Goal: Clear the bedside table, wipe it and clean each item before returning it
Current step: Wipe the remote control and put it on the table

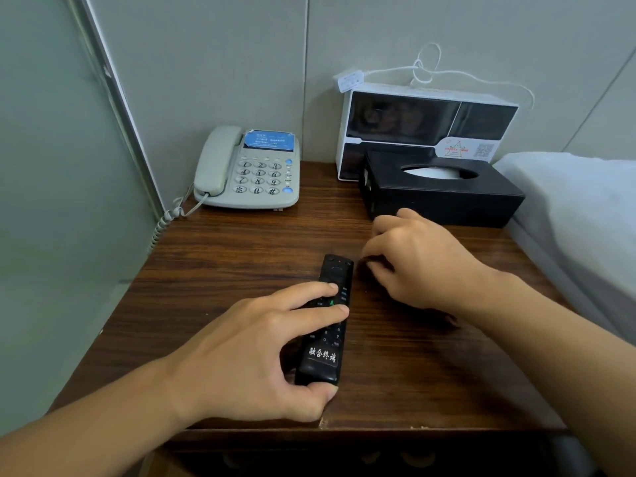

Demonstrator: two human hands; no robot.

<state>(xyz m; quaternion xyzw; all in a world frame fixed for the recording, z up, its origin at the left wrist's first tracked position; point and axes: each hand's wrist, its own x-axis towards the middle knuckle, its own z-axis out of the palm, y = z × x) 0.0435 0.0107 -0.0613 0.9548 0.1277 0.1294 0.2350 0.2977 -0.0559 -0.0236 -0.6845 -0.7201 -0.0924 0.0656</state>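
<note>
Left hand [254, 352] grips the black remote [327, 321]: two fingers laid across its buttons, thumb pressed against its near end. The remote lies flat on the wooden bedside table [223, 256], near the front edge. Right hand [418, 259] hovers just beside the remote's far end, fingers curled, holding nothing visible. Behind: black tissue box [444, 197], white box [423, 125], grey telephone [247, 170].

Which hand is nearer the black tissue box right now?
Right. The right hand hovers just in front of the tissue box; the left hand is farther back, gripping the remote.
</note>
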